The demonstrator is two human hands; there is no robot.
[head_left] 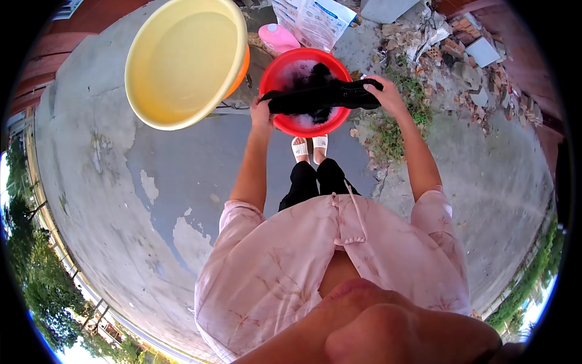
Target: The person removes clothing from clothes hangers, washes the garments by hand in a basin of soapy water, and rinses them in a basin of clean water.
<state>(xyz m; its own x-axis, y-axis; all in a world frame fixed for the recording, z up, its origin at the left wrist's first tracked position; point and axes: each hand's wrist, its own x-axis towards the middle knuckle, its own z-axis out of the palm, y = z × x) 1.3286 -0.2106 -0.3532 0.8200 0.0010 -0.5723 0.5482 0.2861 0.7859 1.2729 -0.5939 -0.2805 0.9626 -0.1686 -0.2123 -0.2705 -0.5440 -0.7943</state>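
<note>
A black cloth (321, 96) is stretched sideways above a red basin (345, 67). My left hand (261, 113) grips its left end beside the basin's rim. At the right, my right hand (385, 96) holds the other end, out past the rim. Inside the basin are foamy water (294, 73) and more dark cloth (319, 74), partly hidden behind the stretched piece.
A large yellow basin (239, 73) holding water stands at the upper left, over something orange. Behind the red basin are a pink bottle (279, 39) and a white printed bag (312, 23). Rubble (470, 73) and weeds (397, 115) lie to the right.
</note>
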